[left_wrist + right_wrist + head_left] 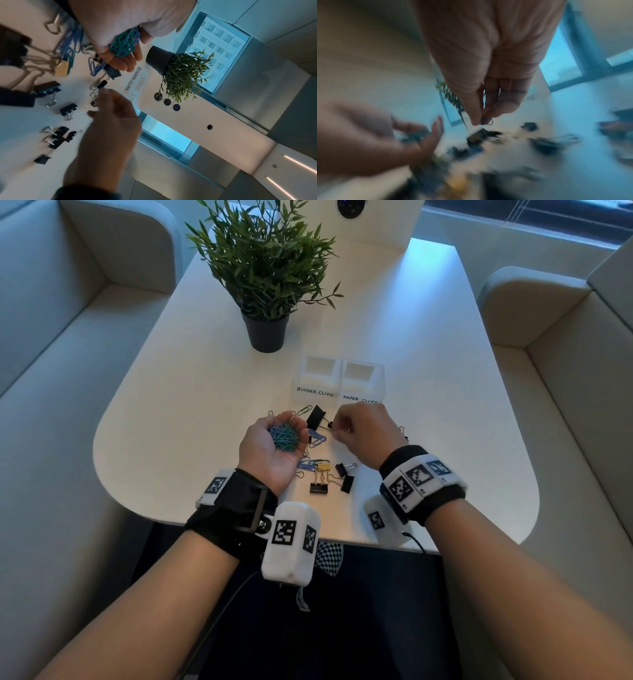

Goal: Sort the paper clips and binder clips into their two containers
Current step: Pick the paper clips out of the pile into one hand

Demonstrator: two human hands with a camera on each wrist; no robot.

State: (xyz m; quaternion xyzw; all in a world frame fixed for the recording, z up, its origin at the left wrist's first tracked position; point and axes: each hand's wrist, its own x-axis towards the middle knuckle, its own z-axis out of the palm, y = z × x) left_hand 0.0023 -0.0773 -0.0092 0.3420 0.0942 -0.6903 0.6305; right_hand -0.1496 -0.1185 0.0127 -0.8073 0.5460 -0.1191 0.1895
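Observation:
My left hand (274, 440) lies palm up, its fingers cupped round a pile of blue and green paper clips (285, 438), also seen in the left wrist view (125, 43). My right hand (352, 426) hovers just right of it and pinches a blue paper clip (486, 121) between thumb and fingertips. Behind the hands stand two clear containers, one labelled BINDER CLIPS (317, 378) and one labelled PAPER CLIPS (363, 381). Loose paper clips (317, 440) and black binder clips (315, 416) lie between the hands. A yellow binder clip (323, 466) and more black ones (318, 487) lie nearer me.
A potted plant (267, 330) stands behind the containers. The white table (445, 440) has a rounded near edge at my wrists. Padded benches (68, 371) run along both sides. More black binder clips (56, 136) lie under my right hand.

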